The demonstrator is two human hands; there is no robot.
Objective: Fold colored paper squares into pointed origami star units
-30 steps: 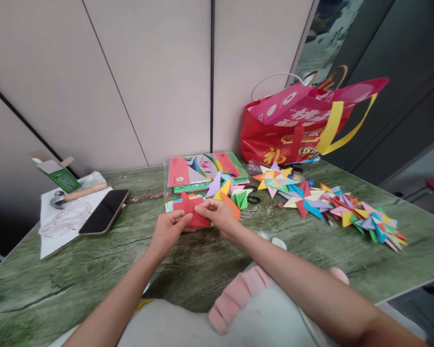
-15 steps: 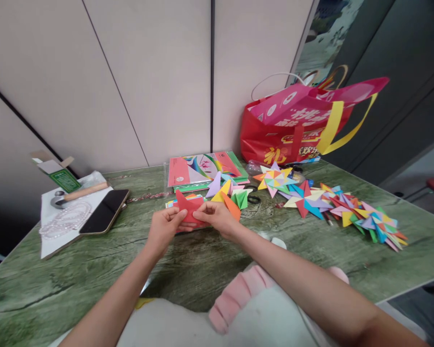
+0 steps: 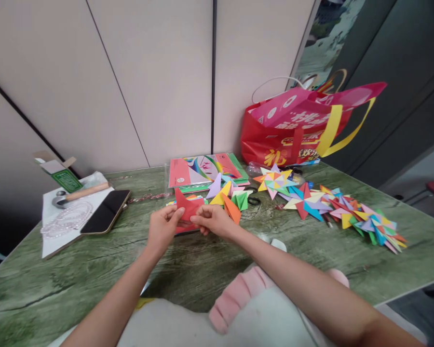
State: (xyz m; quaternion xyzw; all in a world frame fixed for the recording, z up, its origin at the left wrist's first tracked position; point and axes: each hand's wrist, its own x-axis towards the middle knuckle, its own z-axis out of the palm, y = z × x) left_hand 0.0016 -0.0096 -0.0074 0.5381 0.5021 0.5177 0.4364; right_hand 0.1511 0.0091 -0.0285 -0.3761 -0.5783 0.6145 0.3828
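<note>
Pinches the red folded paper (image 3: 189, 207) with left hand (image 3: 161, 226) and right hand (image 3: 216, 220) over the wood-grain surface (image 3: 94, 270), beside the origami units (image 3: 220, 196); grips lower on the right than a moment ago, perhaps working a crease.

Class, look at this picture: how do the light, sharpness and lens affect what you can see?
Head view: soft lighting, with a dark, soft-edged patch on the table; head view: no bright glare on the phone; head view: apparent wide-lens stretching toward the lower corners, where the forearms look enlarged; head view: small print on the box is unreadable.
</note>
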